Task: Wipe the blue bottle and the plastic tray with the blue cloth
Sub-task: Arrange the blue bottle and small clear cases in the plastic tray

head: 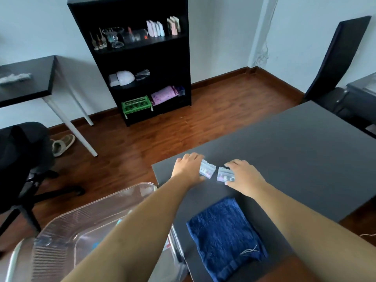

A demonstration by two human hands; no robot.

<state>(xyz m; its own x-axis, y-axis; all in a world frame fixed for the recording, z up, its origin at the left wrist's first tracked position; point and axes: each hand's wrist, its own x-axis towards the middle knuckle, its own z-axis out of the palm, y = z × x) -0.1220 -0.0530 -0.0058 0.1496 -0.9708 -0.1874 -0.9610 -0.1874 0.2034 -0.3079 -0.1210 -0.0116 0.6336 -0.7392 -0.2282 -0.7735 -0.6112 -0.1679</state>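
Note:
A folded dark blue cloth (225, 239) lies on the dark grey table (295, 155) near its front edge. Beyond it, my left hand (188, 168) grips a small clear plastic box (208, 169), and my right hand (245, 177) grips a second small clear box (223, 174); both boxes rest on the table, a small gap between them. A clear ribbed plastic tray (67, 224) sits at the lower left beside the table, partly under my left forearm. Bits of light blue show inside it; I cannot tell whether they are the bottle.
A black shelf unit (140, 58) with small items stands against the far wall. A black office chair (22, 159) is at the left, a slipper (63, 144) on the wooden floor, another black table (28, 78) at the far left, a dark chair (337, 58) at the right.

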